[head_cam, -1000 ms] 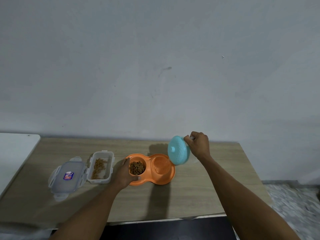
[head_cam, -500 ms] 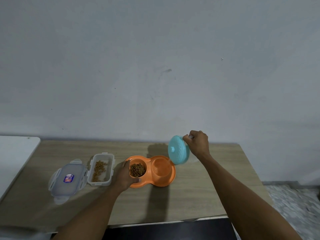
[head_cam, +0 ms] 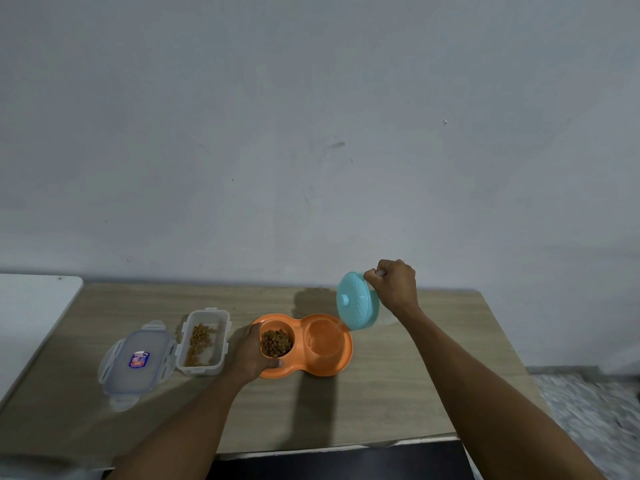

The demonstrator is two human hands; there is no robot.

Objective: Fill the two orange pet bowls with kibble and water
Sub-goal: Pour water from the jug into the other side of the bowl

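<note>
While right hand (head_cam: 393, 287) fingers stay clamped on tilted teal jug (head_cam: 356, 301) above orange bowls (head_cam: 332, 367), right side, little changed: water (head_cam: 337, 327) streaming in; left hand (head_cam: 249, 355) fingers grip kibble (head_cam: 275, 342) side rim. Water fill likely midway.

Left to right on my tabletop (head_cam: 398, 393): lid (head_cam: 136, 362), kibble container (head_cam: 224, 337), double pet bowl (head_cam: 343, 362); jug (head_cam: 356, 303) above its right well.
</note>
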